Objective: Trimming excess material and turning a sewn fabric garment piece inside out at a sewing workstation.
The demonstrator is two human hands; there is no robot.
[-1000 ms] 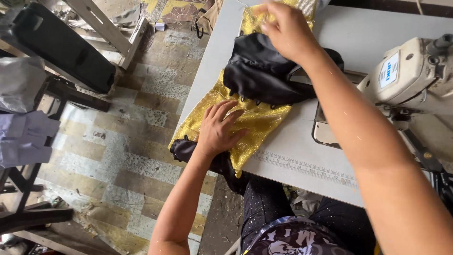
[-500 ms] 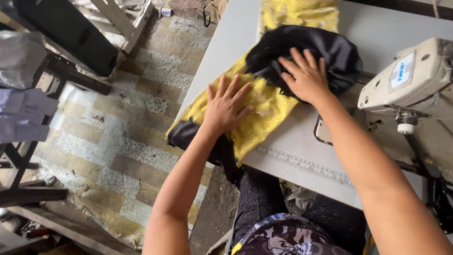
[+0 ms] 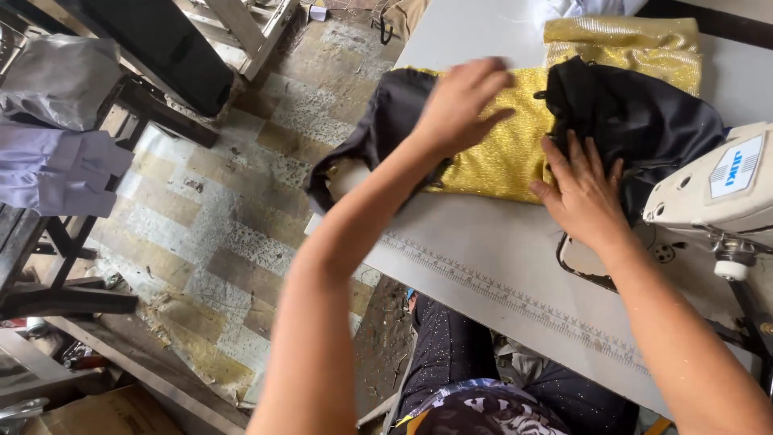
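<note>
A worn floor of tan and grey tiles (image 3: pixel 241 201) spreads left of a pale grey sewing table (image 3: pixel 499 266), with dark wooden frames (image 3: pixel 72 274) along the room's edge. On the table lies glittery yellow fabric (image 3: pixel 499 153) edged in black cloth (image 3: pixel 636 121), beside a white sewing machine (image 3: pixel 717 193). The left hand (image 3: pixel 459 105) rests flat and open on the yellow; the right hand (image 3: pixel 584 193) presses, fingers spread, at the black fold.

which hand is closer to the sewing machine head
Right. The right hand lies flat on the black fabric just left of the white sewing machine. The left hand is farther left, over the yellow sparkly fabric.
</note>
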